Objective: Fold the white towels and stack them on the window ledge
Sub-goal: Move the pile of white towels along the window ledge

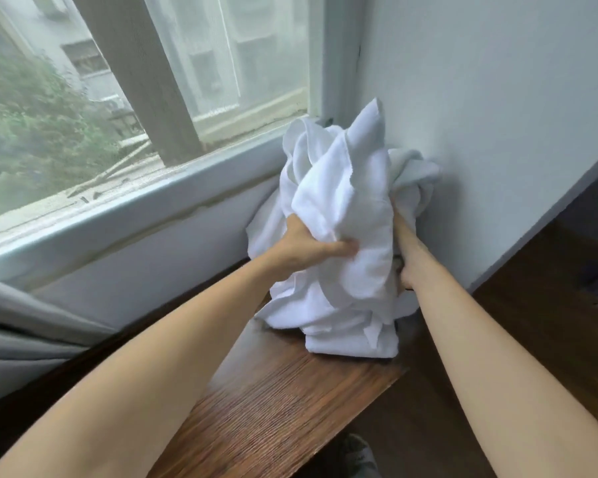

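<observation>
A person's left hand (311, 248) and right hand (407, 260) both grip a crumpled pile of white towels (342, 219) on the wooden window ledge (277, 391), wedged into the corner between window (118, 98) and white wall (497, 98); a grey curtain (21, 326) hangs at left.

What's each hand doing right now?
Left hand: grips the bundle of white towels.
Right hand: reaches into the bundle's right side; fingers hidden, so its grip cannot be told.
</observation>
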`<move>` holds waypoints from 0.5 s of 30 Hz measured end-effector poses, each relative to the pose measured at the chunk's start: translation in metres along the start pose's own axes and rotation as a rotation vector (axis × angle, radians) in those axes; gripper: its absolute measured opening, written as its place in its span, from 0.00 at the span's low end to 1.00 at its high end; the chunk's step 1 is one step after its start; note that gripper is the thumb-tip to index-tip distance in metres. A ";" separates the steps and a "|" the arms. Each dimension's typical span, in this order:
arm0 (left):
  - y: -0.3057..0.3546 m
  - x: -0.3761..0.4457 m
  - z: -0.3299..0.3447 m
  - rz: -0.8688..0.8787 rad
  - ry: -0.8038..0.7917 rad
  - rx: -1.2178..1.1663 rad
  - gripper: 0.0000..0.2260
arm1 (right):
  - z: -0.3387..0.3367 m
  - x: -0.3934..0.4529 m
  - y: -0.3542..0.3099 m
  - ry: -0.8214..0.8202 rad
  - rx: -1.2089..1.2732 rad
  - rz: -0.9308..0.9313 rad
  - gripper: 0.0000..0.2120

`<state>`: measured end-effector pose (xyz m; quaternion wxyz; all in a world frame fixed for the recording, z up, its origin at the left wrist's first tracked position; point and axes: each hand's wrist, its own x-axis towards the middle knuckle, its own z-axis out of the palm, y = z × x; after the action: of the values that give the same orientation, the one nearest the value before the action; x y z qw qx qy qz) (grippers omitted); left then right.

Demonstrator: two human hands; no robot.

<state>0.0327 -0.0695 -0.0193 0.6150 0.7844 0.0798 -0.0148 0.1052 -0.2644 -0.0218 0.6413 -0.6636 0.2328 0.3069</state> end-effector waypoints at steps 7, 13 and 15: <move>-0.024 0.025 -0.050 -0.413 0.318 0.072 0.65 | 0.001 0.025 0.001 0.011 -0.076 0.004 0.38; -0.053 0.048 -0.025 -0.209 0.122 -0.265 0.45 | 0.001 0.037 0.007 -0.081 -0.022 -0.133 0.31; -0.047 0.046 -0.020 -0.169 0.123 -0.255 0.40 | 0.001 0.033 0.009 -0.143 0.033 -0.167 0.32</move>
<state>0.0697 -0.0340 -0.0648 0.7000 0.6899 0.1844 -0.0082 0.1219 -0.2611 -0.0510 0.6905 -0.6465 0.1353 0.2950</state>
